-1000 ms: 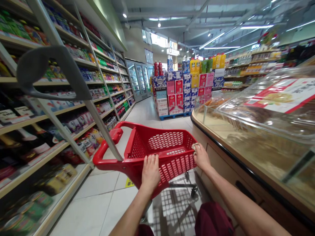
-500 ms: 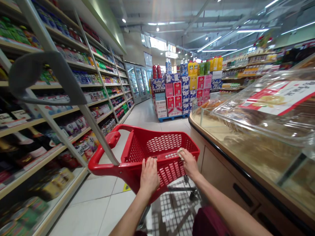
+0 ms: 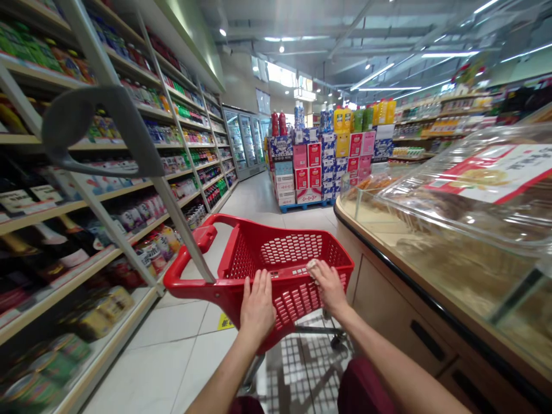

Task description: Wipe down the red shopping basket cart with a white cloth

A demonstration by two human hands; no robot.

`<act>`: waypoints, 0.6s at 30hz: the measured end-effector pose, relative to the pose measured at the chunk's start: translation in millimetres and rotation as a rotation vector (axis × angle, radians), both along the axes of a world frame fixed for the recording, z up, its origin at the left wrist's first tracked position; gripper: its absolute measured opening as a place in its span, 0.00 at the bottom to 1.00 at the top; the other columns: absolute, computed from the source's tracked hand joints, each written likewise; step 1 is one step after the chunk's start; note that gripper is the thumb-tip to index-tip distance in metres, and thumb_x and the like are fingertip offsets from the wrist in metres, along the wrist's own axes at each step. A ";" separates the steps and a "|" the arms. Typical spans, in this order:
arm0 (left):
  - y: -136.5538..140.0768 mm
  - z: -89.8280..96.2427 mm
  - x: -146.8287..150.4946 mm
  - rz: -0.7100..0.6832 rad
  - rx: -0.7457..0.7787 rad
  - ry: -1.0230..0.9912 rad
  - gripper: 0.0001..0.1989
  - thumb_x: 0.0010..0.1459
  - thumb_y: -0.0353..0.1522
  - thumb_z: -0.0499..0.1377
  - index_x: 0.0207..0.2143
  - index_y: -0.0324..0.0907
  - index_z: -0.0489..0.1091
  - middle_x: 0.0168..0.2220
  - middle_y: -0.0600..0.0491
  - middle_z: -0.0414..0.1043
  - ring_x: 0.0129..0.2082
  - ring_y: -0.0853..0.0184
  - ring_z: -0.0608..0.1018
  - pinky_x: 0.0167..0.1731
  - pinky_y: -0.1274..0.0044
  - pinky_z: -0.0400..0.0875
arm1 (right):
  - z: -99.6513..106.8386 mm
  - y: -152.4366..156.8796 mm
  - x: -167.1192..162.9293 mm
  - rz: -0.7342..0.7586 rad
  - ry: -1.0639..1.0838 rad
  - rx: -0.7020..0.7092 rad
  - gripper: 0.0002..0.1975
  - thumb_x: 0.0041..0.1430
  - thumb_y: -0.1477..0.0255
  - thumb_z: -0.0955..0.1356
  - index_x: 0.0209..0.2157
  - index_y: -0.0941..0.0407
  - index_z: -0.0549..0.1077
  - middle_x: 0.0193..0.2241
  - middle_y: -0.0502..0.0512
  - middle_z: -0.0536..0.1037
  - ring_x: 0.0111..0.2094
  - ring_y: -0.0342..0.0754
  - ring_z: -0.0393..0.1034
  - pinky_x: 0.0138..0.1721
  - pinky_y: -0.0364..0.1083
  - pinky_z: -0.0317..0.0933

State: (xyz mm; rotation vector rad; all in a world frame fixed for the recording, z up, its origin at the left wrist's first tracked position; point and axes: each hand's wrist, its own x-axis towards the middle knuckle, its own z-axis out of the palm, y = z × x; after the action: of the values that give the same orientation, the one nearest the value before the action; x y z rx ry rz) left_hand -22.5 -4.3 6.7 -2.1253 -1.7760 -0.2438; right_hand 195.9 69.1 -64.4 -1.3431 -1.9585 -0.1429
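Note:
A red plastic shopping cart (image 3: 228,287) stands sideways in front of me, its basket bare inside where I can see it. My left hand (image 3: 257,305) rests against the near side, fingers stretched out and lying over the rim. Further right along that rim, my right hand (image 3: 330,287) is closed on a crumpled white cloth or tissue (image 3: 313,265), pressed near the basket's top edge. From the cart's handle end a metal pole (image 3: 183,230) slants up to the left, bearing a dark grey plastic loop (image 3: 142,132).
Drink shelves (image 3: 172,155) line the left side. Close on the right is a glass-edged counter (image 3: 388,270) with clear plastic food packs (image 3: 474,195). Stacked drink cartons (image 3: 308,167) stand ahead, before glass-door fridges (image 3: 245,138). Tiled floor (image 3: 168,333) shows beside the cart.
My left hand has slid slightly left, its fingers now straighter along the rim. My right hand with the white cloth has shifted a little left. The view has turned slightly.

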 end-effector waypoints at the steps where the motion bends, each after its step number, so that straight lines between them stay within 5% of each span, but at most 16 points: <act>1: -1.6 0.4 -3.8 0.020 0.028 0.002 0.32 0.45 0.30 0.48 0.55 0.30 0.52 0.59 0.44 0.51 0.59 0.59 0.51 0.57 0.64 0.41 | 0.5 0.9 3.7 -0.089 0.033 -0.024 0.28 0.44 0.88 0.56 0.46 0.56 0.68 0.53 0.59 0.63 0.56 0.51 0.51 0.53 0.58 0.46; 4: -4.1 0.1 -10.5 0.041 0.082 0.020 0.31 0.46 0.29 0.48 0.55 0.29 0.53 0.57 0.42 0.53 0.58 0.58 0.53 0.57 0.64 0.42 | 3.9 0.2 -0.5 -0.227 0.106 -0.054 0.27 0.44 0.87 0.57 0.46 0.57 0.69 0.53 0.61 0.62 0.56 0.54 0.52 0.52 0.59 0.47; 9: -5.6 0.6 -11.0 0.009 0.071 0.030 0.30 0.46 0.29 0.48 0.55 0.31 0.54 0.57 0.43 0.55 0.58 0.59 0.54 0.57 0.64 0.44 | 11.2 -10.8 -40.6 0.124 -0.012 0.031 0.31 0.44 0.89 0.56 0.49 0.53 0.66 0.54 0.55 0.61 0.57 0.48 0.50 0.54 0.54 0.47; 15: -10.9 -3.2 -13.2 0.025 0.107 0.006 0.32 0.45 0.29 0.48 0.56 0.32 0.51 0.59 0.44 0.49 0.60 0.59 0.48 0.57 0.62 0.41 | 11.0 -6.8 -20.3 -0.161 0.058 -0.060 0.28 0.44 0.88 0.57 0.47 0.55 0.68 0.54 0.61 0.61 0.56 0.55 0.51 0.52 0.61 0.46; 18: -10.7 -4.7 -14.5 0.025 0.109 0.007 0.32 0.45 0.29 0.48 0.55 0.31 0.52 0.59 0.43 0.49 0.60 0.58 0.49 0.58 0.62 0.40 | 13.4 -11.6 -38.6 0.044 -0.004 0.016 0.29 0.45 0.88 0.56 0.48 0.54 0.67 0.55 0.57 0.60 0.57 0.51 0.49 0.53 0.57 0.47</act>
State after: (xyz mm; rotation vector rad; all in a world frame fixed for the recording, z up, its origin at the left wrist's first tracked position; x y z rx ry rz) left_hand -37.0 -15.0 2.0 -2.0246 -1.7433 -0.3180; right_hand 157.2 57.5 -51.0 -1.2898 -1.9846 -0.1394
